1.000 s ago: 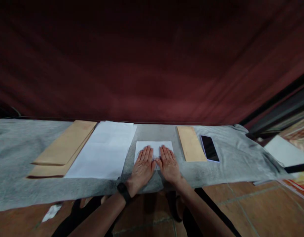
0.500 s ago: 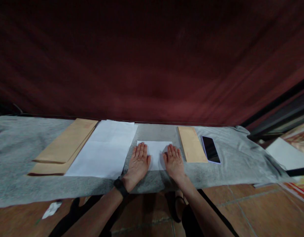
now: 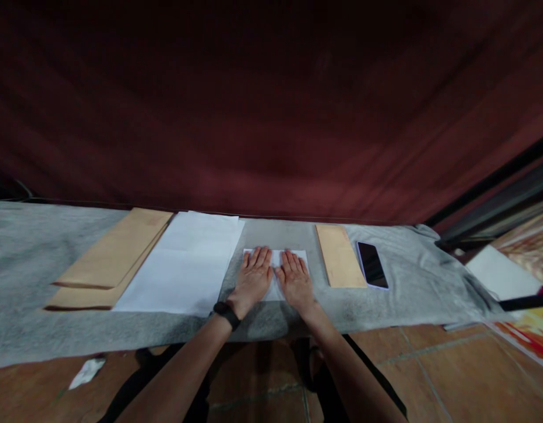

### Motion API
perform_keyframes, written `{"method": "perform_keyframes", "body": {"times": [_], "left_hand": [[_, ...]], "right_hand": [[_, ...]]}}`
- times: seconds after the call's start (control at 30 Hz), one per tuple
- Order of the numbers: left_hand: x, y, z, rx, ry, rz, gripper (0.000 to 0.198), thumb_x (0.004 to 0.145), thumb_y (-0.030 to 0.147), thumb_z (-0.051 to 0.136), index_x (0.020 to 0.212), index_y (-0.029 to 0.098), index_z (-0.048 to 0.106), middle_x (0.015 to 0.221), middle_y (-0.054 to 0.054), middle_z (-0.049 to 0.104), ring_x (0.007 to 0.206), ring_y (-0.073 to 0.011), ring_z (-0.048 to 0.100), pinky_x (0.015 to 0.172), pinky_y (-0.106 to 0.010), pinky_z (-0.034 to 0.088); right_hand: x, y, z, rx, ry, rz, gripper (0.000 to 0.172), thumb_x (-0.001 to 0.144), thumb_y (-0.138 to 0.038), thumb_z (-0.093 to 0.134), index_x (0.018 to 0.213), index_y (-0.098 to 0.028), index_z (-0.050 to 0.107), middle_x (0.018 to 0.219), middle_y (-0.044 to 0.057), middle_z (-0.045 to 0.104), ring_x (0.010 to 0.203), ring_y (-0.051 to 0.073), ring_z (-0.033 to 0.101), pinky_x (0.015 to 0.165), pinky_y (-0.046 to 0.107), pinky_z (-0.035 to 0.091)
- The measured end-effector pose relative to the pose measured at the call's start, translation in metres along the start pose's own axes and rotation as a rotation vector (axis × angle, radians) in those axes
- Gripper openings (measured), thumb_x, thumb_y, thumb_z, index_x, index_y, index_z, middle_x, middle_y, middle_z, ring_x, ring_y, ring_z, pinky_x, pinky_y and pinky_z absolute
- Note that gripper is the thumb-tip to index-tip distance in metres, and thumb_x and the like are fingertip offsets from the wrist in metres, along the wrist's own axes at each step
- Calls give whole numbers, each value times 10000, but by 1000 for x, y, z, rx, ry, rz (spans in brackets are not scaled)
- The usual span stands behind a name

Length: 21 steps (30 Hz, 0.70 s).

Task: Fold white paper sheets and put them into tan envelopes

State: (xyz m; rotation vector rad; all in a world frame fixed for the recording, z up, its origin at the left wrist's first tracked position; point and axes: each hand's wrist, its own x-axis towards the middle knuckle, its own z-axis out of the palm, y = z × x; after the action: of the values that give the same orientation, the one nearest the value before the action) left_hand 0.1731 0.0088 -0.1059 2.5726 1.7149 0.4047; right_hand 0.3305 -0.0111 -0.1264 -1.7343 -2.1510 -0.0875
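Note:
A small folded white sheet lies on the grey cloth in front of me. Both palms press flat on it, side by side with fingers stretched out. My left hand wears a black wristband and covers the sheet's left half. My right hand covers its right half, thumbs nearly touching. Most of the sheet is hidden under the hands.
A stack of white paper lies left of the hands, with brown envelopes further left. To the right lie one brown envelope and a dark phone. A red curtain hangs behind. The floor is tiled.
My hands were together on the sheet, slid apart to its left and right edges, and have come back together at its middle, a little further up.

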Motion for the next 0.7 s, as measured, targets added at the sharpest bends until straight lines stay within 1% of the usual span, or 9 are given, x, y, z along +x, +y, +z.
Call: {"method": "perform_keyframes", "body": {"times": [0.1, 0.23, 0.33, 0.4, 0.5, 0.6, 0.7], "left_hand": [[1, -10, -5, 5, 13, -49, 512, 1004, 267, 296, 1480, 184, 464, 1527, -93, 497, 1440, -284, 402, 1204, -550, 235], [5, -20, -15, 23, 10, -90, 494, 994, 270, 335, 1441, 141, 503, 1475, -143, 539, 1352, -310, 484, 1145, -526, 326], [10, -21, -23, 33, 4, -113, 472, 990, 277, 358, 1400, 117, 530, 1403, -163, 581, 1262, -318, 533, 1067, -486, 402], [14, -19, -27, 40, 9, -124, 444, 990, 284, 373, 1357, 114, 556, 1337, -163, 606, 1223, -320, 539, 1025, -468, 423], [17, -17, -30, 48, 8, -141, 372, 969, 279, 430, 1263, 132, 605, 1239, -160, 620, 1165, -320, 544, 982, -455, 434], [19, -18, -31, 37, 1, -153, 303, 945, 281, 485, 1185, 166, 631, 1174, -146, 618, 1115, -316, 547, 951, -450, 440], [18, -20, -33, 25, -11, -163, 289, 926, 337, 547, 1148, 175, 635, 1151, -142, 616, 1107, -319, 546, 940, -445, 438]], "right_hand": [[-3, 12, 0, -52, 40, 65, 537, 1048, -366, 388, 1495, -72, 437, 1544, 177, 443, 1430, 293, 421, 1177, 482, 306], [-7, 22, -2, -76, 57, 132, 555, 1027, -372, 422, 1476, -48, 455, 1531, 213, 452, 1408, 313, 442, 1148, 488, 336], [-8, 23, -7, -76, 40, 197, 570, 1011, -372, 441, 1480, -48, 447, 1543, 226, 431, 1416, 328, 420, 1129, 490, 345], [-8, 22, -12, -67, 18, 250, 575, 1002, -367, 443, 1487, -58, 438, 1530, 225, 450, 1400, 338, 429, 1115, 493, 349], [-5, 22, -20, -30, -14, 305, 569, 981, -340, 455, 1493, -93, 437, 1456, 215, 532, 1308, 350, 501, 1049, 490, 393], [-1, 25, -25, -3, 4, 305, 544, 953, -299, 463, 1472, -137, 466, 1360, 197, 599, 1200, 348, 552, 969, 474, 434], [2, 31, -25, 11, 21, 310, 524, 926, -266, 481, 1438, -156, 498, 1239, 175, 647, 1098, 323, 590, 927, 440, 453]]}}
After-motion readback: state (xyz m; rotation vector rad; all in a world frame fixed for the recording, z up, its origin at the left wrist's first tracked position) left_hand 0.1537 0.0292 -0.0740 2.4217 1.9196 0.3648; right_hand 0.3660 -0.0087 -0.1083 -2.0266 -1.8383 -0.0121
